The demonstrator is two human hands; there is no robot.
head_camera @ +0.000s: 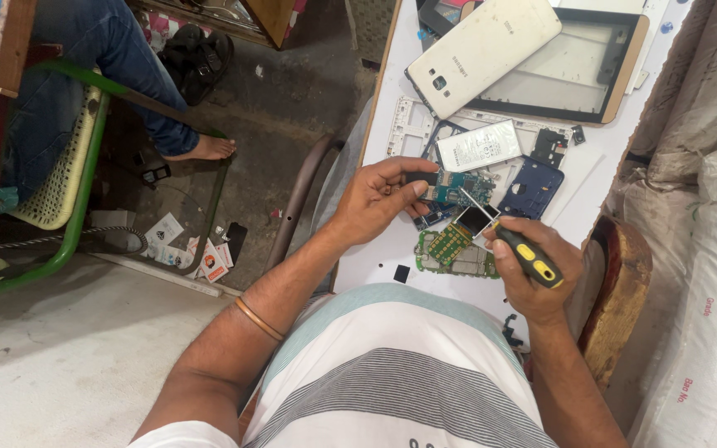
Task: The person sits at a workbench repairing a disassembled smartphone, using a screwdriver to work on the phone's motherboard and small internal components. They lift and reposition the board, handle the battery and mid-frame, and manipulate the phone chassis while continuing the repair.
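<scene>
So left hand [379, 199] pinches the board [458, 187] steady above the white table [375, 257], right hand [533, 270] fisted on the screwdriver [524, 253], tip angled onto the board near the battery [479, 145].

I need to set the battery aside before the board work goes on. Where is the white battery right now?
In the head view, the white battery lies on the white phone frame, just below the white back cover and above the circuit board in the left hand.
</scene>
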